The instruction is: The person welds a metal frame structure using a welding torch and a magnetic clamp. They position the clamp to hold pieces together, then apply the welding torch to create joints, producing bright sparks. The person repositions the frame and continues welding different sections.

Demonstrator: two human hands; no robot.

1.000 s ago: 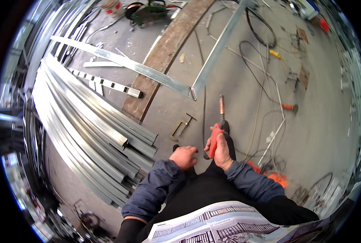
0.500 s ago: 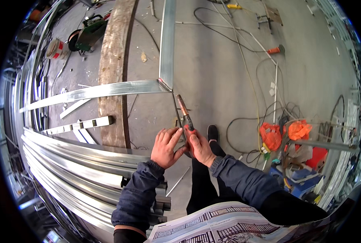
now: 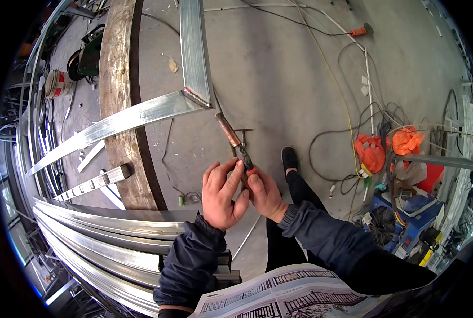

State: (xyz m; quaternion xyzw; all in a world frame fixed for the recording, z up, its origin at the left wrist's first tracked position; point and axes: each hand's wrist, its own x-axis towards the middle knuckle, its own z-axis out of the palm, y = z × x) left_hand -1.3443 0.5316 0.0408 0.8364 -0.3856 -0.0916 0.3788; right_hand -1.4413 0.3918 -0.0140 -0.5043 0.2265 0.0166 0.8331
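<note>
My right hand [image 3: 266, 195] is wrapped round the red handle of a welding torch [image 3: 229, 133] with a copper nozzle. From the left, my left hand [image 3: 223, 193] steadies the torch, its index finger against the dark neck and its thumb close to the handle. The nozzle tip points up and left, a small gap short of a corner where two flat-sided metal tubes meet. One metal tube [image 3: 194, 47] runs away from me; the other metal tube [image 3: 122, 121] runs left across a plank. A weld seam [image 3: 196, 98] with a reddish end lies along that joint.
The worn wooden plank [image 3: 118, 69] lies under the frame. Long metal profiles [image 3: 104, 238] are stacked at near left, below a spirit level [image 3: 90, 184]. Cables and an angle grinder [image 3: 361, 31] lie on the right floor, near orange bags [image 3: 370, 152] and a blue machine [image 3: 406, 220]. A printed sheet [image 3: 279, 291] covers the front.
The view has shifted, so the tubes and plank sit further left and the floor items at right sit lower. Both hands keep their hold, and the torch tilts more to the left.
</note>
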